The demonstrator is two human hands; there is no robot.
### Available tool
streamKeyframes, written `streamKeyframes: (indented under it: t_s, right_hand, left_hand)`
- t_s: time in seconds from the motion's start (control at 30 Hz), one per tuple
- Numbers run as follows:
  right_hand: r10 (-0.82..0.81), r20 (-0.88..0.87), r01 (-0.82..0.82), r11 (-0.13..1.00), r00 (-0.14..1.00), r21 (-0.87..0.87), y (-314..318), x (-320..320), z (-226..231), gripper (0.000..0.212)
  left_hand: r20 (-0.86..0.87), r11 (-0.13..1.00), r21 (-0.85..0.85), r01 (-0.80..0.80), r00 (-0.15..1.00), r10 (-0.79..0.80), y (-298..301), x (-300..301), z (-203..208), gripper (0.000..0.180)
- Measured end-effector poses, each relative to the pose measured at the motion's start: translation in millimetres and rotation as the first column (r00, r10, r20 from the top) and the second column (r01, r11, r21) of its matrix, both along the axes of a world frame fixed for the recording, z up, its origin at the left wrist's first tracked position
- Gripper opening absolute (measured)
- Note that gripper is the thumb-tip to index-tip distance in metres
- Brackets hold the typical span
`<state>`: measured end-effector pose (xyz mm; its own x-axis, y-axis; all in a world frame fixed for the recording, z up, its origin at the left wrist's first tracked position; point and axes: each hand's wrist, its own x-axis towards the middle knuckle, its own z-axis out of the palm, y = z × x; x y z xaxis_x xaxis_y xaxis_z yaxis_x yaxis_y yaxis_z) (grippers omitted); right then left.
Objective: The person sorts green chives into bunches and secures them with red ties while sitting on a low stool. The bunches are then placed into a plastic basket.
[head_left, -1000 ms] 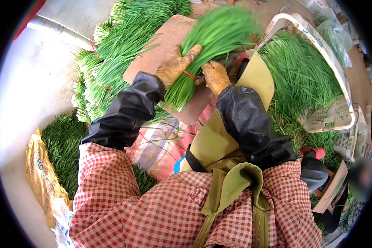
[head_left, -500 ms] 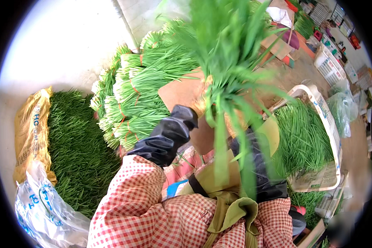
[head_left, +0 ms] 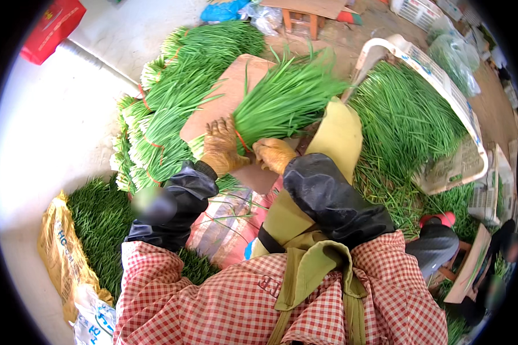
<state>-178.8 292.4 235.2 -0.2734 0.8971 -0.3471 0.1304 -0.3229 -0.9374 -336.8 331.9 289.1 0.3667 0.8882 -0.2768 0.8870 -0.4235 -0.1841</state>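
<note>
A bunch of garlic chives [head_left: 293,95] lies slantwise across a brown board [head_left: 236,77], its leaves pointing to the far right. An orange band [head_left: 242,141] crosses its stems. My left hand [head_left: 220,146], in a brown-stained glove, holds the stem end from above, its fingers over the stems. At the band's near end, my right hand [head_left: 275,154], gloved alike, is closed with bent fingers, seemingly pinching the band; its fingertips are partly hidden. Banded chive bunches [head_left: 167,121] are piled just left of the board, pale stem ends facing left.
Loose chives fill a white plastic basket [head_left: 472,123] on the right. More greens [head_left: 98,215] lie beside a yellow sack [head_left: 66,253] at left. A red box [head_left: 52,29] stands far left, a small wooden stool [head_left: 302,20] at the back. Another person's leg [head_left: 434,247] shows at right.
The chive bunch, earlier raised upright and blurred before me, now lies low on the board with both hands at its stems. The view has shifted, showing more of the near floor and basket.
</note>
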Motion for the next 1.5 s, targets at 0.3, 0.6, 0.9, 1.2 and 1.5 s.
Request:
streamKeyframes:
  t_s: [0.3,0.6,0.9,1.2,1.5]
  right_hand:
    - [-0.034,-0.192,0.038,0.999,0.981,0.017,-15,5,13,0.029]
    - [0.224,-0.345,-0.227,0.973,0.911,0.032,-4,-50,107,0.025]
    - [0.031,-0.024,-0.023,0.957,0.999,0.288,-7,81,172,0.051]
    - [-0.985,0.124,0.943,0.15,0.118,0.296,-382,445,61,0.026]
    - [-0.789,0.569,0.954,-0.298,-0.233,-0.022,-721,317,-132,0.034]
  left_hand:
    - [0.119,0.976,-0.102,-0.19,0.972,0.202,33,-5,-16,0.109]
    - [0.199,0.941,0.318,-0.113,0.979,0.05,6,-36,-33,0.079]
    - [-0.174,0.775,0.632,-0.008,0.973,0.152,119,-221,96,0.104]
    - [0.032,0.661,0.691,0.293,0.901,-0.433,172,-2,71,0.061]
    - [0.334,0.69,0.366,0.625,0.603,-0.724,109,246,57,0.047]
